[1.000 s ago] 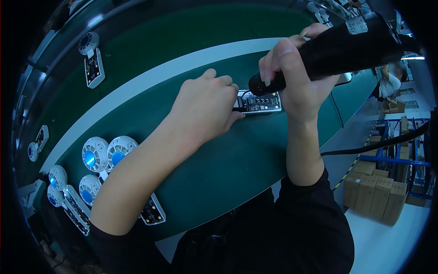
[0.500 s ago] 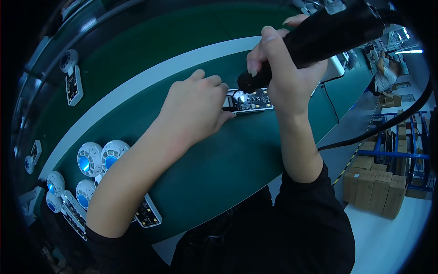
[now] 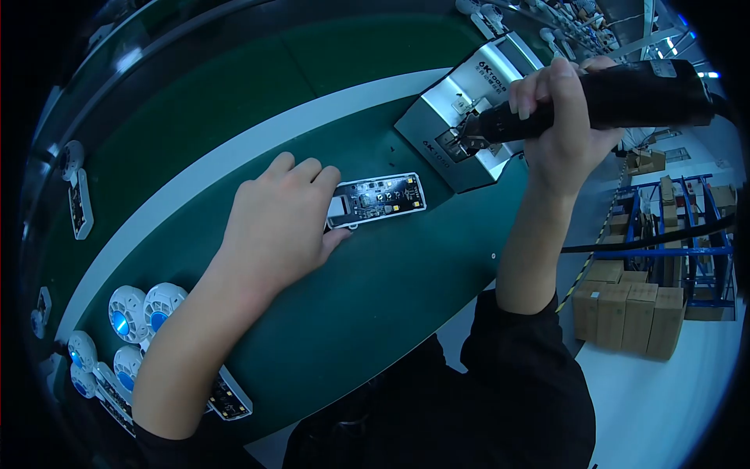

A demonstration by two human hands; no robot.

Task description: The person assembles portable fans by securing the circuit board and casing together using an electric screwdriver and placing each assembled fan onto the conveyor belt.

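My left hand lies flat, fingers together, pinning the near end of the circuit board on the green belt. My right hand is wrapped tight around the black electric screwdriver, its tip over the grey screw tray beyond the board.

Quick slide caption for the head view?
Left hand steadies a circuit board on the green belt; right hand holds an electric screwdriver at the screw feeder.
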